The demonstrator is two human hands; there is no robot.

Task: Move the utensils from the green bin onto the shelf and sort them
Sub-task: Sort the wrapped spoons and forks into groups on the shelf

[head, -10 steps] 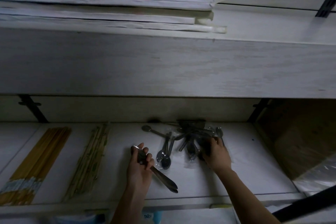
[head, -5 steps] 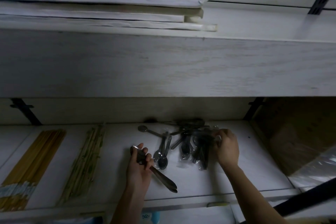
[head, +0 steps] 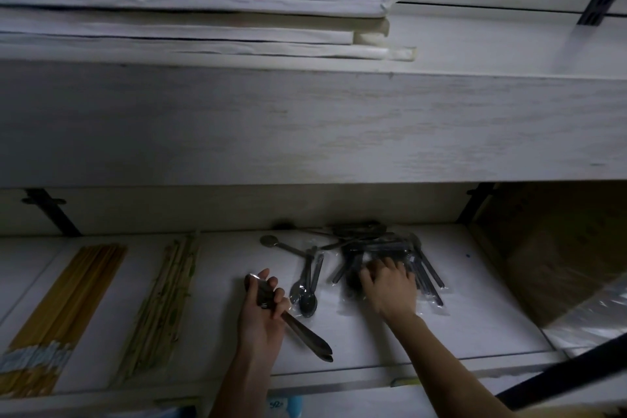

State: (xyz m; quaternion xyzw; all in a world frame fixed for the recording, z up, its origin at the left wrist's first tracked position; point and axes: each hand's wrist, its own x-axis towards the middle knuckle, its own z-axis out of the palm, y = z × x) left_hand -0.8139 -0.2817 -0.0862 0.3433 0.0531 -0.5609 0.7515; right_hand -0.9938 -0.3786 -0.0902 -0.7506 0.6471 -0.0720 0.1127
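Head view: left hand (head: 261, 314) grips utensils (head: 307, 338), right hand (head: 390, 293) spreads fingers (head: 369, 276) over wrapped cutlery (head: 428, 276)

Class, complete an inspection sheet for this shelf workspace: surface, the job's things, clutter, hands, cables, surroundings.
Surface: white lower shelf, dimly lit.
Job's things: yellow chopsticks and green-patterned sticks lie in separate rows at left; loose spoons in the middle; wrapped utensil pile towards the back right; green bin not in view.
Clutter: clear plastic at the right edge.
Hands: left hand grips a metal utensil bundle; right hand rests on the wrapped utensil pile, fingers spread.
Cables: nothing seen.
Surroundings: upper shelf carrying stacked white boards; brown box at right; black brackets.
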